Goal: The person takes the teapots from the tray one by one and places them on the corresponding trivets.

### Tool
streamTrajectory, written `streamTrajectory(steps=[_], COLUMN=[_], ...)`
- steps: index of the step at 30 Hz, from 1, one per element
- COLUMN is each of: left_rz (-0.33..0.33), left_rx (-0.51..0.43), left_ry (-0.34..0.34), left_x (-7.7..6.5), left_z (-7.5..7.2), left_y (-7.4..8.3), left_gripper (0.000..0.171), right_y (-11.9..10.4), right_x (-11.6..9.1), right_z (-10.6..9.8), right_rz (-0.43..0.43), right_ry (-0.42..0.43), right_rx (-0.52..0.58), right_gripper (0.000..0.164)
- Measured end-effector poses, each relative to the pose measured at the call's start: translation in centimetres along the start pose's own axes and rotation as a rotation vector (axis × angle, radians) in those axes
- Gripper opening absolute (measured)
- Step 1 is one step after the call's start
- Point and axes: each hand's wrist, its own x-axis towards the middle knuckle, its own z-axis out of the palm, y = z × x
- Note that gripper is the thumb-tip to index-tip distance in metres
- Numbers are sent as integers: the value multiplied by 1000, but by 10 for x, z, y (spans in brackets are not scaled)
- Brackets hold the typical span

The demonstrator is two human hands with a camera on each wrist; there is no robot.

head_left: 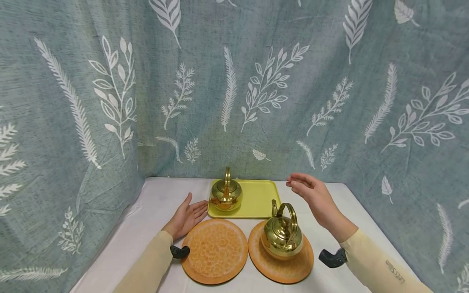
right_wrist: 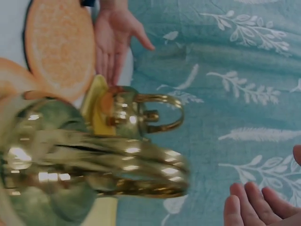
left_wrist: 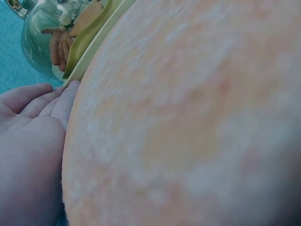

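Two kettles on the counter, neither held. Clock laid flat, 12 at the far edge.

Head view: front kettle upright on right mat, spout toward 11. Rear kettle on the 9 o'clock half of the tray. Left grip empty, fingers extended, between left mat and the tray's 8 o'clock corner; contact unclear. Right grip raised, empty, fingers nearly straight, at 1 from the front kettle.

Left wrist view: left mat fills centre to 3; left palm at 8, beside its edge; rear kettle at 11.

Right wrist view: front kettle blurred at 8, handle toward 3; right fingertips at 4, clear of it.

Handling, judged: right grip best comes in from 1, curls under the handle arch and lifts vertically, keeping the body level; mind the spout near the tray's rim. Polished metal likely slippery; take the handle fully.
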Motion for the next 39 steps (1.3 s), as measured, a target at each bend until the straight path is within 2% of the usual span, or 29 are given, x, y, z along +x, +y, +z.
streamTrajectory(steps=[7, 19, 29, 36, 39], left_rz=[3, 13, 7, -18, -23], left_rx=[21, 23, 8, -85, -95], left_ry=[-4, -5, -4, -28, -23], left_x=[0, -3, -4, -1, 0], left_z=[1, -2, -6, -6, -6], left_y=[0, 0, 1, 2, 3], left_gripper=[107, 106, 108, 108, 108], right_y=[-18, -25, -12, 4, 8], right_x=[31, 78, 109, 126, 132], right_z=[13, 48, 78, 95, 102], right_rz=[16, 71, 159, 215, 229], right_ry=[-48, -120, -129, -119, -138], right_rx=[6, 26, -5, -39, -60], right_gripper=[58, 56, 55, 52, 51])
